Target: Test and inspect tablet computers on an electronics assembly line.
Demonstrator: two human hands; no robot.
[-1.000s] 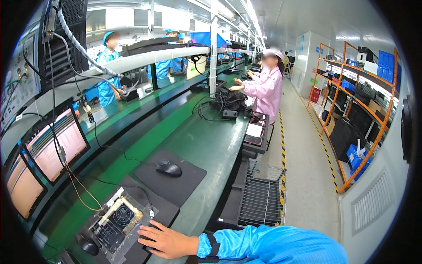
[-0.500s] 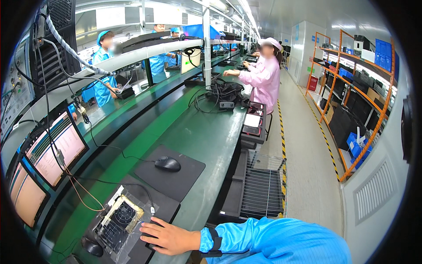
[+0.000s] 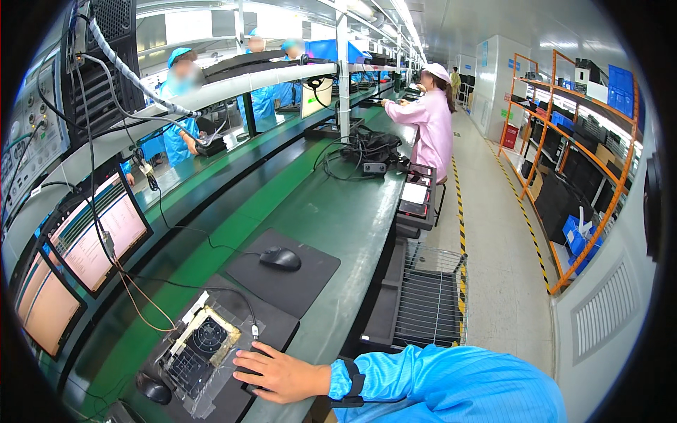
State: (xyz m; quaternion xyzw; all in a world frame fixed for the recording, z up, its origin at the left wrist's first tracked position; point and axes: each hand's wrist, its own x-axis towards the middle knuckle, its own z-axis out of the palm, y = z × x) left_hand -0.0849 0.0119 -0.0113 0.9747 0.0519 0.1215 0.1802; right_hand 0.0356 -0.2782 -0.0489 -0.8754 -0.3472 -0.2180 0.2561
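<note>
My right hand point(image 3: 281, 374) reaches in from the lower right, palm down, fingers spread and holding nothing visible. It rests by the near right edge of a dark flat board point(image 3: 275, 331) on the bench; what lies under the palm is hidden. Just beyond the fingertips is a white cable plug point(image 3: 255, 331) on a black lead. Left of the fingers, a small black fan point(image 3: 209, 336) sits in a worn cream frame, fixed down with clear tape beside a black slotted piece point(image 3: 189, 368). My left hand is out of view.
A black mouse point(image 3: 280, 258) lies on a mouse pad point(image 3: 314, 271); another mouse point(image 3: 153, 389) is at lower left. Two monitors point(image 3: 102, 233) stand left under hanging cables. A wire basket point(image 3: 431, 303) is beside the green bench point(image 3: 310, 204). A person in pink point(image 3: 431, 130) works farther along.
The whole scene has shifted slightly rightward as the view turned. My right hand stays by the board's edge, its fingers still spread. The person in pink has changed posture.
</note>
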